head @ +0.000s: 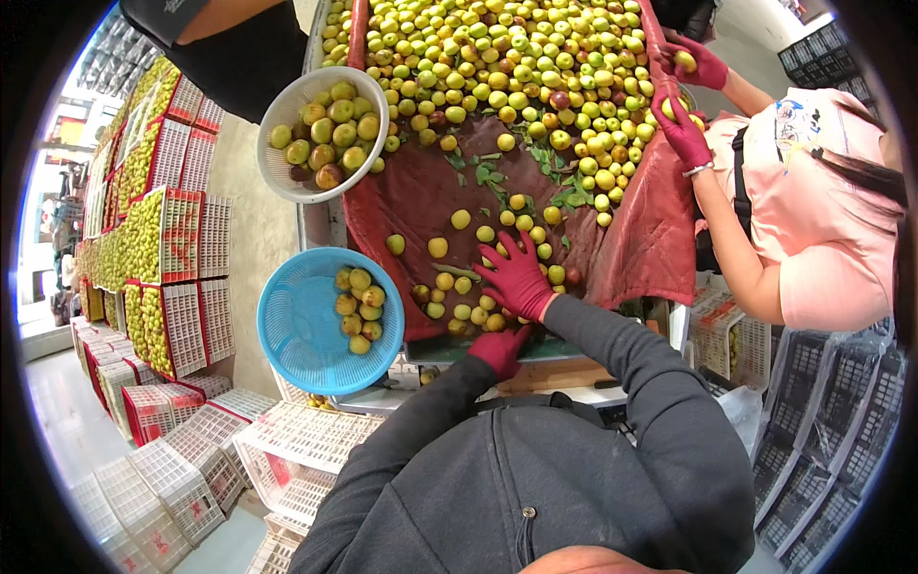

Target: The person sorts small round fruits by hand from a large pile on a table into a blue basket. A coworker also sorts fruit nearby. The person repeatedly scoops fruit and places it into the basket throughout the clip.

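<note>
My right hand (518, 281), in a dark red glove, lies palm down with fingers spread over loose yellow-green fruits (462, 313) near the front of a red cloth lining (423, 190). Closer to my body, my left hand (496, 353) wears the same kind of glove. It is at the front edge of the lining beside the fruits; its fingers are partly hidden, so any hold cannot be told. A blue plastic basket (297, 323) to the left holds several blotched fruits (361, 305). Behind it, a white plastic basket (269, 161) contains larger-looking fruits (344, 134).
Many fruits (488, 54) cover the far part, with green leaves (488, 173) among them. At right, a co-worker's red-gloved hands (681, 133) hold fruits. Another person (237, 57) stands far left. White crates (308, 438) are left of me; black crates (810, 416) stand right.
</note>
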Demonstrator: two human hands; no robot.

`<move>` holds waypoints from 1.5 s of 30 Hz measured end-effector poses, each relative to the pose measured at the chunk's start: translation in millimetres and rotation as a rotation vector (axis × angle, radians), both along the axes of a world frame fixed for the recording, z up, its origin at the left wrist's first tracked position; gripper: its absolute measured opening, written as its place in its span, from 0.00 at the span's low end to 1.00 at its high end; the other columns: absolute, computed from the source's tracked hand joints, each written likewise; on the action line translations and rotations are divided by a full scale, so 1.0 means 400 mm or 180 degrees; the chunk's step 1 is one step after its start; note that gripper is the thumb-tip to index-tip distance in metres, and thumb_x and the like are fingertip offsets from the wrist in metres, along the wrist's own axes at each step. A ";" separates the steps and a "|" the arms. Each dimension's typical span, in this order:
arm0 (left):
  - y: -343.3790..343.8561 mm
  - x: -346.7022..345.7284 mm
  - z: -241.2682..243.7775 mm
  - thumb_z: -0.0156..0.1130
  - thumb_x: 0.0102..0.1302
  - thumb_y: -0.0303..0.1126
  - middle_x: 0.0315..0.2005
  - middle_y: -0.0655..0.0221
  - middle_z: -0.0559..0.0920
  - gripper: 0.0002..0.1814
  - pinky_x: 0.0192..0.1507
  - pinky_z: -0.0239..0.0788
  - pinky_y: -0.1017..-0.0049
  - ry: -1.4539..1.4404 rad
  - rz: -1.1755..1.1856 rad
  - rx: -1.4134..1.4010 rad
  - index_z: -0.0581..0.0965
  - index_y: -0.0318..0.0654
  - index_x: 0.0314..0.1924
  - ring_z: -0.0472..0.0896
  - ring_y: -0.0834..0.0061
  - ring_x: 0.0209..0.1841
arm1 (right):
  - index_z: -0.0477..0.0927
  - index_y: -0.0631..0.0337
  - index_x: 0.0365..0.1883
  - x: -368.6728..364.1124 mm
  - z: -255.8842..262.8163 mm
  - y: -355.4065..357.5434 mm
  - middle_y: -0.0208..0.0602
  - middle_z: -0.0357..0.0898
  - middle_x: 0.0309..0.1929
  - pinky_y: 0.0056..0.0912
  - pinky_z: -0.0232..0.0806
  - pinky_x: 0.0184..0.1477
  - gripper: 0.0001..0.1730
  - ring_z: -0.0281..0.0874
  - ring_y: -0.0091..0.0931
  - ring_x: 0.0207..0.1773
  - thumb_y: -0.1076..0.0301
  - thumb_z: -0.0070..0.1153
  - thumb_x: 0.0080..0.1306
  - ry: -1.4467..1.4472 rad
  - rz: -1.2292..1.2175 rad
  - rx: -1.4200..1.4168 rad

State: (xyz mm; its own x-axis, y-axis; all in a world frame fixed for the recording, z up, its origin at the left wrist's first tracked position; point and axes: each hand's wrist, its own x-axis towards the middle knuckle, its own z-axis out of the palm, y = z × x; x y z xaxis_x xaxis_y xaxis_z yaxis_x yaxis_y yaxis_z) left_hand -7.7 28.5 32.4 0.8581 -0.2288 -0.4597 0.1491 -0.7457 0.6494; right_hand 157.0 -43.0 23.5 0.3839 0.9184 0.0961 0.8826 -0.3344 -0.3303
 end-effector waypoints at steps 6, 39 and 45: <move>-0.005 -0.006 -0.021 0.67 0.56 0.31 0.50 0.55 0.85 0.32 0.49 0.79 0.53 -0.0320 0.0019 -0.0163 0.76 0.43 0.63 0.85 0.48 0.49 | 0.84 0.50 0.57 0.099 -0.026 -0.056 0.43 0.78 0.66 0.60 0.60 0.72 0.23 0.71 0.46 0.70 0.58 0.67 0.64 0.0433 -0.0288 0.0940; -0.032 -0.056 -0.083 0.67 0.55 0.29 0.39 0.56 0.82 0.18 0.42 0.76 0.54 -0.0759 0.0347 -0.0508 0.78 0.36 0.47 0.82 0.51 0.41 | 0.67 0.45 0.79 0.307 -0.083 0.791 0.36 0.65 0.80 0.71 0.33 0.83 0.40 0.48 0.48 0.86 0.48 0.52 0.69 -0.0898 -0.0165 0.0871; -0.024 -0.046 -0.056 0.69 0.50 0.28 0.45 0.54 0.82 0.30 0.46 0.76 0.55 -0.0397 0.0232 -0.0428 0.78 0.35 0.57 0.82 0.50 0.48 | 0.86 0.34 0.58 0.578 0.028 0.728 0.26 0.70 0.75 0.86 0.33 0.77 0.29 0.52 0.52 0.84 0.37 0.64 0.61 -0.1102 -0.0055 -0.0273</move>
